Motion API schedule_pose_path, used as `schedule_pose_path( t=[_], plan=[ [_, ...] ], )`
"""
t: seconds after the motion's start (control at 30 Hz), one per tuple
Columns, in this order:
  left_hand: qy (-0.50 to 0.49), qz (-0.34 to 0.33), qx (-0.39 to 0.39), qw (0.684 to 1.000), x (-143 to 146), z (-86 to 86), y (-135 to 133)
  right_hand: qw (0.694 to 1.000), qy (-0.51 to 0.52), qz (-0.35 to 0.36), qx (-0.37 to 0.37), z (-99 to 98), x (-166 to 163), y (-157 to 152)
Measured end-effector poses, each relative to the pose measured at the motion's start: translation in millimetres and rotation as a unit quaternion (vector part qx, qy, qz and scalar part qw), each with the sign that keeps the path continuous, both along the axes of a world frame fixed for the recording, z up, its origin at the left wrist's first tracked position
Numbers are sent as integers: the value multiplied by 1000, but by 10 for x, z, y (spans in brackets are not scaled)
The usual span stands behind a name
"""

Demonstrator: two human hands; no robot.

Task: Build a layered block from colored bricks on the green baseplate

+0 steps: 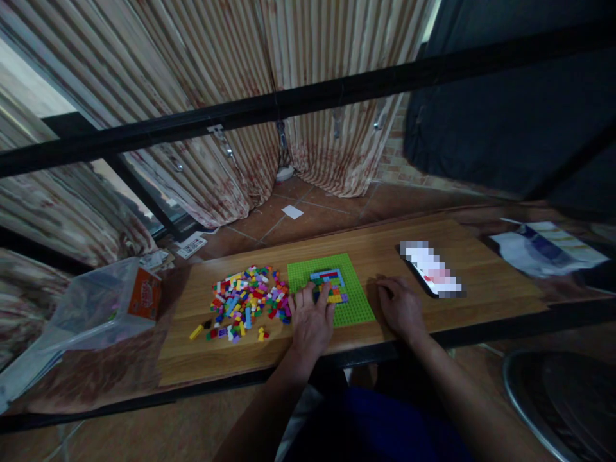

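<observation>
A green baseplate [353, 292] lies on the wooden table [481, 269], with a small patch of coloured bricks [332, 282] built at its middle. My left hand [312, 317] rests flat on the plate's near left corner, fingers stretched out toward the built bricks and touching their edge. My right hand [399, 305] lies on the table just right of the plate, fingers curled loosely downward, with nothing visible in it. A heap of loose coloured bricks [245, 301] is spread to the left of the plate, beside my left hand.
A phone [430, 269] lies right of my right hand. A clear plastic bag with an orange box [144, 295] sits at the table's left end, papers [543, 247] at the right. A black bar crosses above; curtains hang behind.
</observation>
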State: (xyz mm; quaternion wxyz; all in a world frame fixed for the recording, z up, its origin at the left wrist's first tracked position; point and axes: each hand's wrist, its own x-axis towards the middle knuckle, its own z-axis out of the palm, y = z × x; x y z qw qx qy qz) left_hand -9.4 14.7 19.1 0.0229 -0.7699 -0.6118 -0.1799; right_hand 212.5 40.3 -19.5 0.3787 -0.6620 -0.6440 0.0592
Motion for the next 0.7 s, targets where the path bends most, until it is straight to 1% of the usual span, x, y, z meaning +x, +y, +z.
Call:
schedule_pose_path(
  t=[0.2, 0.33, 0.47, 0.7],
  plan=[
    [-7, -6, 3, 1000, 3, -5, 1, 1000, -4, -6, -2, 16, -5, -6],
    [-41, -12, 17, 999, 14, 20, 40, 1000, -2, 0, -2, 16, -1, -4],
    [-74, -17, 29, 997, 13, 64, 138, 1000, -3, -6, -7, 11, -1, 0],
    [-52, -8, 11, 999, 26, 104, 263, 1000, 7, -10, -8, -9, 1, 8]
  ],
)
